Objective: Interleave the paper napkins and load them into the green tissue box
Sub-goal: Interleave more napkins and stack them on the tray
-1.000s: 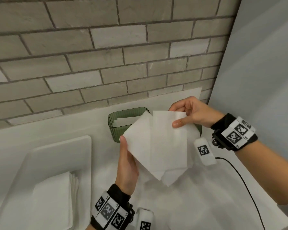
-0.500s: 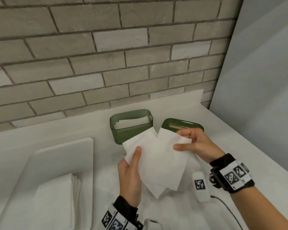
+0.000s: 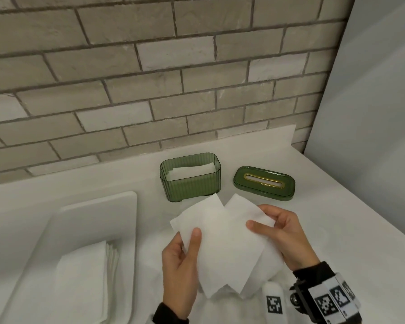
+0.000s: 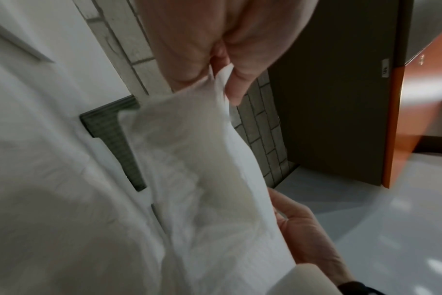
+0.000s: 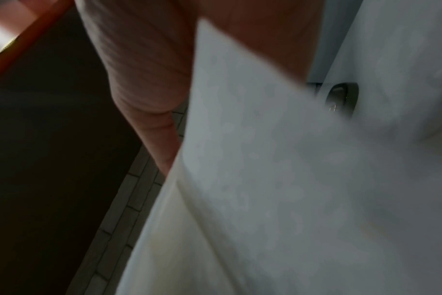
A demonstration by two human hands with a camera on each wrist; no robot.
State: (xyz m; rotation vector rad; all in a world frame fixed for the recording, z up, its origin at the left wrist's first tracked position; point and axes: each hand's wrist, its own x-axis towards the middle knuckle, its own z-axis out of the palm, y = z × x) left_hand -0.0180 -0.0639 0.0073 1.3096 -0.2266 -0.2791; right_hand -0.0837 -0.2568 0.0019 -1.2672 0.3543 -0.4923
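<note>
Two overlapping white paper napkins [image 3: 222, 244] hang above the white counter, in front of the green tissue box [image 3: 190, 181]. My left hand [image 3: 185, 253] pinches the left napkin near its left edge, thumb on top. My right hand [image 3: 274, 228] pinches the right napkin's upper right corner. The box stands open with white napkins lying inside. Its green lid [image 3: 264, 183] with a gold slot lies flat to the right of it. In the left wrist view the napkin [image 4: 209, 179] is pinched between thumb and finger. The right wrist view is filled by napkin [image 5: 278, 179].
A white tray [image 3: 98, 220] at the left holds a stack of folded napkins [image 3: 84, 284]. A brick wall runs behind the counter, and a grey panel closes the right side. White tagged devices hang at both wrists.
Both hands have brought the napkins down and towards me, away from the box. The box and its lid, earlier partly covered by the napkins, now show fully.
</note>
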